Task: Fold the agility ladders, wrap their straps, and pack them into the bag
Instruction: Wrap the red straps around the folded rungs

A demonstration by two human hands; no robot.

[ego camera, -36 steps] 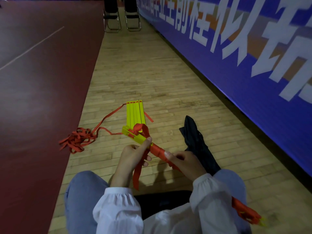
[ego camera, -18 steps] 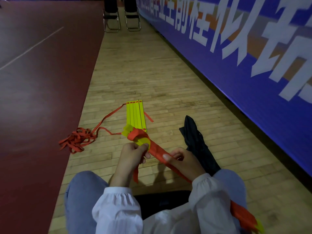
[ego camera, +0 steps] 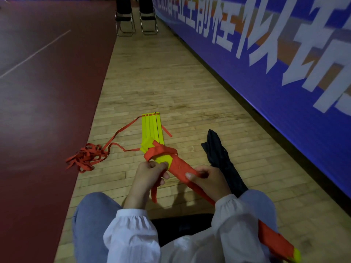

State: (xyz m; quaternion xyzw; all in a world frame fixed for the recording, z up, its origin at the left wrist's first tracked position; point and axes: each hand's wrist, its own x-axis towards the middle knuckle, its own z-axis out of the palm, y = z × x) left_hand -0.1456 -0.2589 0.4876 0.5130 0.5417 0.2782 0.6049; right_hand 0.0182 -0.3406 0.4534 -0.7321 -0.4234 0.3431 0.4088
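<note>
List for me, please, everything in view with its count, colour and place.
ladder bundle: one, yellow wrapped in orange-red strap, held above the lap
loose rungs: one flat set, yellow, on the wooden floor ahead
strap tangle: one, orange-red, at the edge of the red court, left
bag: one, black, on the floor right of the bundle
chairs: two, dark, far end
banner: one, blue with white characters, along the right
sleeves: two, white
left hand: grips the bundle's yellow part
right hand: grips its wrapped part
</note>
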